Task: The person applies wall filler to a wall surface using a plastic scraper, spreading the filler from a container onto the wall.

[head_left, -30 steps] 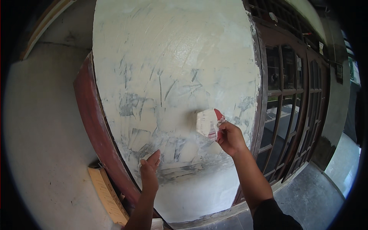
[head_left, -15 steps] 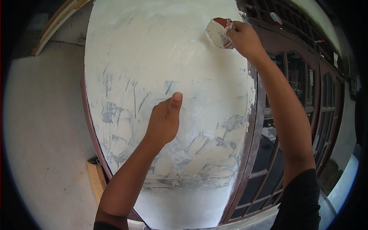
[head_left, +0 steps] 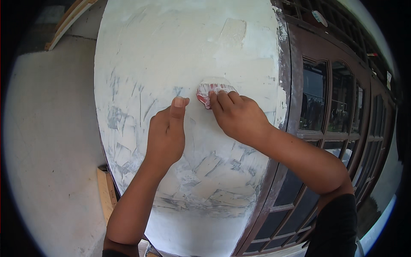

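Note:
My right hand (head_left: 239, 113) grips a red putty scraper (head_left: 204, 92) smeared with white filler, its fingers pressed on the blade. The scraper lies against a pale wall panel (head_left: 180, 55), near the middle of its width. To the left of it, my left hand (head_left: 167, 132) is closed with the thumb pointing up, in front of the panel. Whatever its fingers may hold is hidden behind them. Smooth white filler covers the panel's upper part; lower down it is patchy, with grey streaks and scraped marks. A thick fresh patch of filler (head_left: 234, 32) shows at the upper right.
Right of the panel stands a dark brown door frame (head_left: 295, 107) with glass panes (head_left: 314, 96). A plain grey wall (head_left: 51, 137) is on the left. A wooden piece (head_left: 105, 190) leans near the panel's lower left edge. Another curved timber (head_left: 70, 21) is at the upper left.
My right hand has brought the scraper down and left from the panel's upper right edge, turning it over. A thick filler patch now shows there. My left hand has shifted slightly left.

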